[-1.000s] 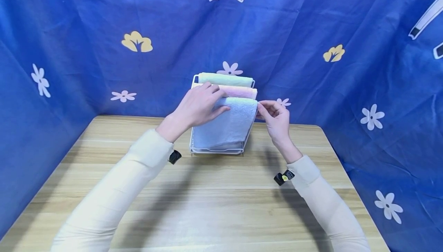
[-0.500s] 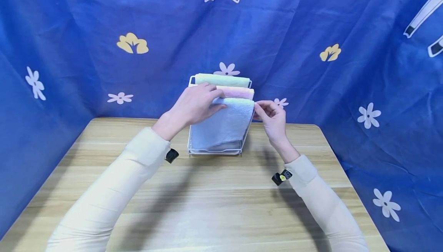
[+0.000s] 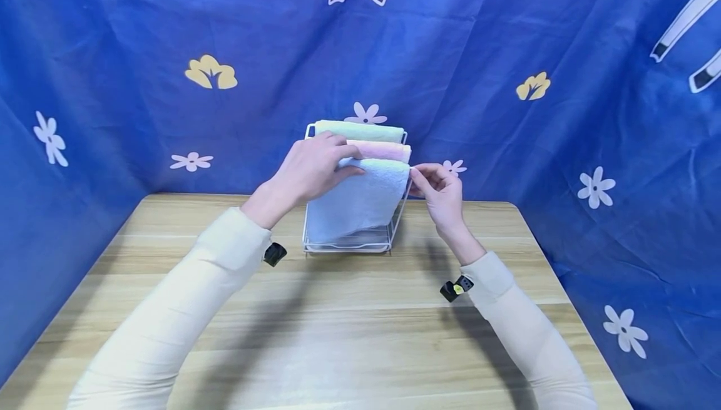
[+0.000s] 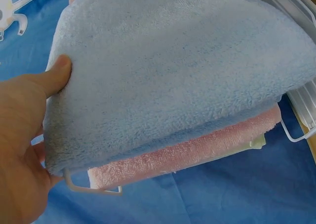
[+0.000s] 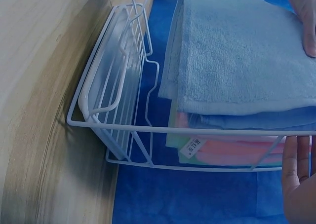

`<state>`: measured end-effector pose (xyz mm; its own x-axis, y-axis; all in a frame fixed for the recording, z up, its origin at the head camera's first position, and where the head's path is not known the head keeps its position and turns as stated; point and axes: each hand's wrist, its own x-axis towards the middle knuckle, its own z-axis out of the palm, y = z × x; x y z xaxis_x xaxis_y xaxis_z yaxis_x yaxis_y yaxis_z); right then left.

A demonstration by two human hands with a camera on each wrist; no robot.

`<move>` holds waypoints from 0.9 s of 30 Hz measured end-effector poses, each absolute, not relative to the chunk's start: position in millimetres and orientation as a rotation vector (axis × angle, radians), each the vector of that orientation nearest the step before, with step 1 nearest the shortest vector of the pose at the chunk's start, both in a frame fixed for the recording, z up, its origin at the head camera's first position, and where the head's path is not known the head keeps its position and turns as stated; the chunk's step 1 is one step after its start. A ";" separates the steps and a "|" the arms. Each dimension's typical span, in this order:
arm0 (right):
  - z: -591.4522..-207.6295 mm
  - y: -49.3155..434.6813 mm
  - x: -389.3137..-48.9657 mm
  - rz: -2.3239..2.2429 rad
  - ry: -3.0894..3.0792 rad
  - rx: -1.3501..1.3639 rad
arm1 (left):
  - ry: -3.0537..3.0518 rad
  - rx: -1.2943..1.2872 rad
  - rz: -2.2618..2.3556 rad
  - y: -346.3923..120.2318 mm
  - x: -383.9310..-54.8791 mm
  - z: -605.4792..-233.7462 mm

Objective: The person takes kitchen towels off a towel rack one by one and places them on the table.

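Note:
A light blue towel [image 3: 360,200] hangs folded at the front of a white wire rack [image 3: 346,248], its lower edge above the rack's bottom tray. My left hand [image 3: 312,169] grips its top edge at the left, thumb [image 4: 60,72] in front and the other fingers largely hidden behind the cloth. At the upper right corner, my right hand [image 3: 442,194] pinches the towel between thumb and forefinger beside the rack's side wire. Behind it hang a pink towel [image 3: 388,151] and a pale green towel [image 3: 366,129]. The right wrist view shows a white tag [image 5: 192,147] by the pink towel.
The rack stands near the back edge of a wooden table [image 3: 338,335]. Blue curtain [image 3: 270,84] with printed flowers rises behind and on both sides. A white tray [image 5: 101,58] lies in the rack's base, with wire rails sticking up around it.
The whole head view has shifted slightly. The blue towel's lower right edge has risen a little, baring more of the rack's wires. Both hands keep their holds.

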<state>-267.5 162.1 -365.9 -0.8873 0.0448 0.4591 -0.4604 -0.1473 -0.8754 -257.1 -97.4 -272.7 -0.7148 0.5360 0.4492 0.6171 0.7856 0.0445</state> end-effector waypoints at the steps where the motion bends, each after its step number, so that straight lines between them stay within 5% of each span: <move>1: -366.2 161.9 -267.6 2.102 -1.788 0.467 | -2.559 -0.864 -0.271 -97.8 -256.9 -272.8; 27: -366.6 159.8 -266.1 2.081 -1.761 0.480 | -2.506 -0.833 -0.442 -117.1 -251.8 -266.6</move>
<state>-266.1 159.8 -366.6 -0.8729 0.0615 0.4840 -0.4875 -0.1491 -0.8603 -251.8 -117.1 -266.6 -0.7109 0.4773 0.5165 0.6253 0.7651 0.1537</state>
